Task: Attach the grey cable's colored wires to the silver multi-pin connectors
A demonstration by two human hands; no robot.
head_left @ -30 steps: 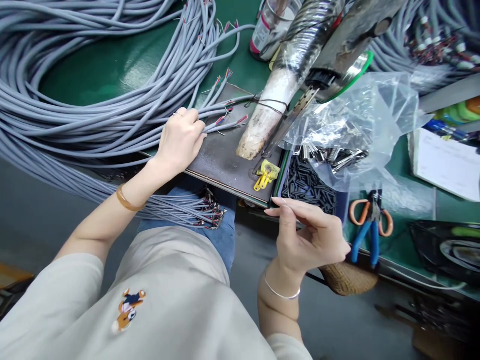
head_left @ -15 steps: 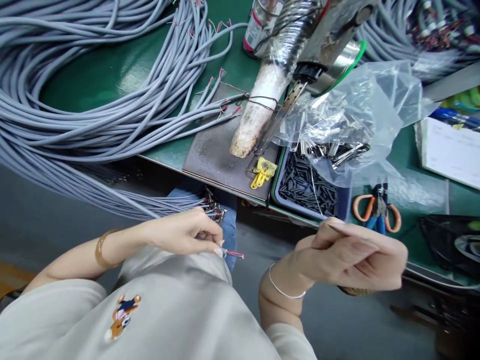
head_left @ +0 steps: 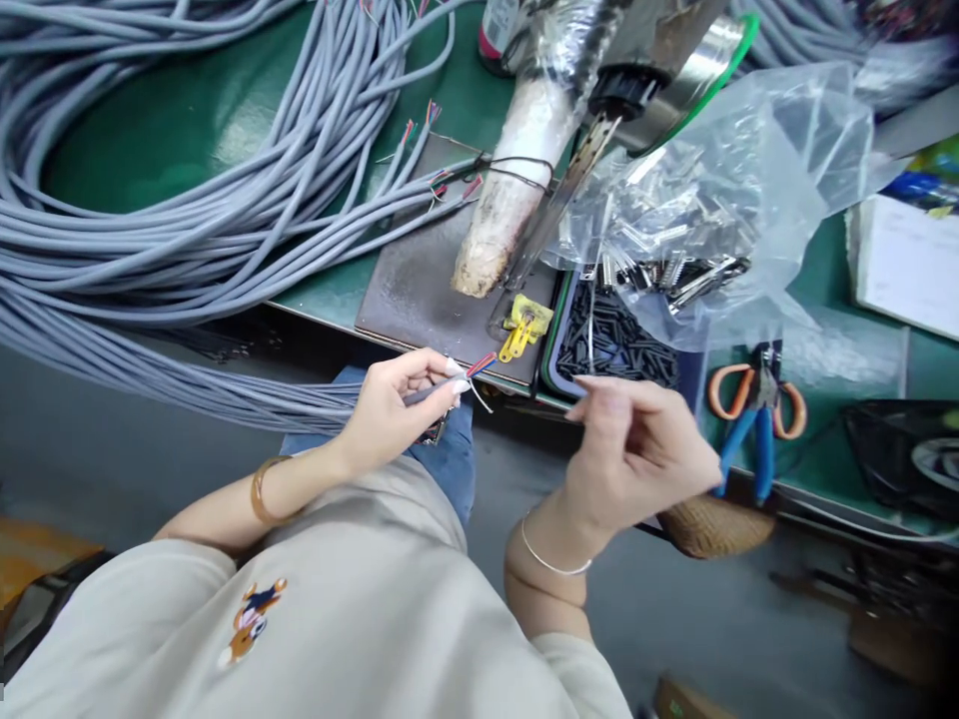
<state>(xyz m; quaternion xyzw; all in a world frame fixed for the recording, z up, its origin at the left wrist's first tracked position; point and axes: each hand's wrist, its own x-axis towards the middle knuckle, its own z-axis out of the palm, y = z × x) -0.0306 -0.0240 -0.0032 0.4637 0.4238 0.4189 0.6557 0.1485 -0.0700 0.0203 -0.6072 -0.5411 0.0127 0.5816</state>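
Note:
My left hand [head_left: 401,404] is closed around the end of a grey cable [head_left: 435,388], just in front of the bench edge. Red and blue wires [head_left: 481,365] fan out of its stripped end, along with a pale strand that hangs down. My right hand [head_left: 636,449] is pinched beside the blue tray [head_left: 550,350], its fingertips on a thin silvery solder wire [head_left: 591,325] that runs upward over the tray. Black sleeves [head_left: 629,345] fill that tray. Behind the left hand, finished-looking cable ends with metal connectors [head_left: 435,431] lie on my lap, partly hidden.
Grey cables [head_left: 187,250] loop over the bench's left. A wrapped tube [head_left: 516,190] and a metal-tipped tool [head_left: 569,205] hang over a dark board [head_left: 405,285] with yellow clips [head_left: 524,325]. Rightward are a plastic bag [head_left: 779,190] of metal parts and orange-and-blue cutters [head_left: 762,419].
My left hand has risen toward the bench edge with the cable, whose wires now point up and right. My right hand has moved left, drawing the solder wire nearer. The view has shifted slightly.

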